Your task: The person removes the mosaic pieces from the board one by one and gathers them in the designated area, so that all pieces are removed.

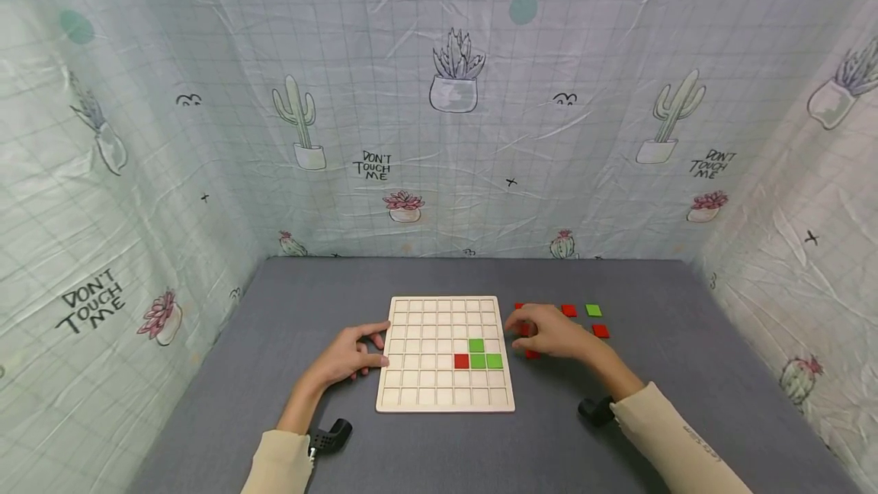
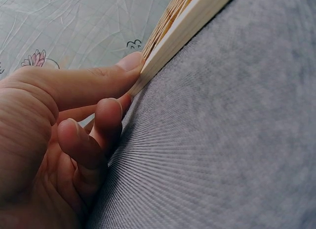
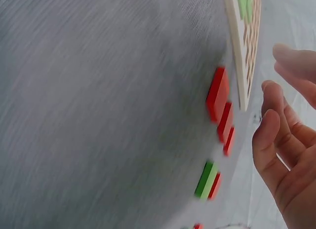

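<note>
Grid board (image 1: 444, 400) squarish, sides running 12–6, at 3 o'clock from my left grip (image 1: 345, 353), whose spread thumb and forefinger touch its edge. My right grip (image 1: 557, 332), parted, empty, hovers by red tiles (image 3: 216, 95).

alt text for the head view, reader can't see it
A person's left hand touches the left edge of a gridded board on a grey surface, while the right hand hovers beside its right edge, over loose red and green tiles. One red tile and three green tiles sit in the board.
</note>
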{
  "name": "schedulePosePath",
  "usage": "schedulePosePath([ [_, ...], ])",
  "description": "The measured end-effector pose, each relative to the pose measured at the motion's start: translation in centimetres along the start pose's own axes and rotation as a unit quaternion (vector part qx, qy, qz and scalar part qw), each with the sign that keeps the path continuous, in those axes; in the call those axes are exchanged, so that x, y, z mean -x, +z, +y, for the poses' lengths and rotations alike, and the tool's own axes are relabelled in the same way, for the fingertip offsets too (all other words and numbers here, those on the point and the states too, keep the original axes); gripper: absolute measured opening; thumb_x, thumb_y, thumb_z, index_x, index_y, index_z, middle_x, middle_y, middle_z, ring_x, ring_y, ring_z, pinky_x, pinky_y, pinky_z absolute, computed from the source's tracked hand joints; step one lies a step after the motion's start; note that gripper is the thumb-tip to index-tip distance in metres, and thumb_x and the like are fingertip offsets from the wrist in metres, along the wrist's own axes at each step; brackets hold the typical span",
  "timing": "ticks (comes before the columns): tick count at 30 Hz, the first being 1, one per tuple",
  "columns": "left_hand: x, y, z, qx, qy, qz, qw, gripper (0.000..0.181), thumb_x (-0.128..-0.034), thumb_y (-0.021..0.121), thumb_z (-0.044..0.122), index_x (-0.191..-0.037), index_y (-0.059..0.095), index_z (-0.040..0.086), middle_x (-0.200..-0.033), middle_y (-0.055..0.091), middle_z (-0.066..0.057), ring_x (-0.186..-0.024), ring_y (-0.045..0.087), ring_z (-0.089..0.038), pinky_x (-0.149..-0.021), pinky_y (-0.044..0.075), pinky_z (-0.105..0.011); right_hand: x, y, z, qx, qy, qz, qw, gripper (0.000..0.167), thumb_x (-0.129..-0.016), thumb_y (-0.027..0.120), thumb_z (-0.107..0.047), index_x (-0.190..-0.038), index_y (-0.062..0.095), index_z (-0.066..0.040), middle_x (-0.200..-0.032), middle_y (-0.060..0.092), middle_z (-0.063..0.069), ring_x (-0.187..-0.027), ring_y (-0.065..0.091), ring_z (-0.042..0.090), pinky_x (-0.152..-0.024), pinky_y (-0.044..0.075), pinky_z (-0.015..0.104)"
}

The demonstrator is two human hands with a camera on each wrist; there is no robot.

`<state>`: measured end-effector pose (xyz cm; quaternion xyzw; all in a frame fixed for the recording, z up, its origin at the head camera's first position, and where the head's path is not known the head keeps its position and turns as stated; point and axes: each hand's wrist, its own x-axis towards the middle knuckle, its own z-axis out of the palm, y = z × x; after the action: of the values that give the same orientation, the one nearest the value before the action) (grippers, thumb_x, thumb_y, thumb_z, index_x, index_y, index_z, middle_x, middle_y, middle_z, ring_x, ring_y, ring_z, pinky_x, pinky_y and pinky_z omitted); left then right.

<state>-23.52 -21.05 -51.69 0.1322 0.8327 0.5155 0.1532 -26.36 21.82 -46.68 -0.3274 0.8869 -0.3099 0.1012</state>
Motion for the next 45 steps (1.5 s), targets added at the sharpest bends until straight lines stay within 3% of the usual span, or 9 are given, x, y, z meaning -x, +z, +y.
schedulePosePath([
  [6, 0.0, 0.1, -0.1, 0.001, -0.004, 0.0, 1.0, 0.073, -0.0884, 0.083, 0.019, -0.153, 0.051, 0.009, -0.111, 0.062, -0.011, -0.053, 0.053, -0.01, -0.042, 0.042, -0.027, -1.9, 1.2, -1.6, 0.013, -0.006, -0.012, 0.9998, 0.022, -0.093, 0.077, -0.015, -0.114, 0.075, -0.01, -0.101, 0.07, 0.006, -0.067, 0.059, 0.003, -0.066, 0.051, 0.023],
  [14, 0.0, 0.0, -0.1, 0.002, 0.002, 0.0, 1.0, 0.072, -0.0883, 0.083, 0.019, -0.152, 0.052, 0.009, -0.11, 0.062, -0.011, -0.053, 0.054, -0.01, -0.042, 0.043, -0.027, -4.0, 3.0, -3.1, -0.015, -0.019, -0.036, 0.9991, 0.021, -0.092, 0.077, -0.012, -0.113, 0.076, -0.012, -0.101, 0.071, 0.003, -0.074, 0.063, 0.007, -0.07, 0.053, 0.024],
  [20, 0.0, -0.1, -0.1, 0.002, 0.003, -0.001, 1.0, 0.072, -0.0885, 0.083, 0.019, -0.153, 0.052, 0.009, -0.111, 0.062, -0.012, -0.054, 0.054, -0.01, -0.042, 0.042, -0.027, -5.1, 4.3, -3.8, 0.007, -0.027, -0.051, 0.9983, 0.021, -0.09, 0.08, -0.017, -0.111, 0.076, -0.015, -0.101, 0.071, 0.001, -0.072, 0.058, 0.005, -0.071, 0.05, 0.023],
  [45, 0.1, 0.0, -0.3, 0.007, 0.006, -0.005, 0.9999, 0.072, -0.0892, 0.082, 0.018, -0.153, 0.05, 0.008, -0.112, 0.061, -0.014, -0.055, 0.054, -0.01, -0.043, 0.042, -0.027, -5.5, 5.5, -5.1, 0.022, -0.028, -0.065, 0.9972, 0.015, -0.084, 0.086, -0.016, -0.098, 0.08, -0.018, -0.088, 0.072, -0.008, -0.077, 0.06, 0.004, -0.072, 0.05, 0.021],
])
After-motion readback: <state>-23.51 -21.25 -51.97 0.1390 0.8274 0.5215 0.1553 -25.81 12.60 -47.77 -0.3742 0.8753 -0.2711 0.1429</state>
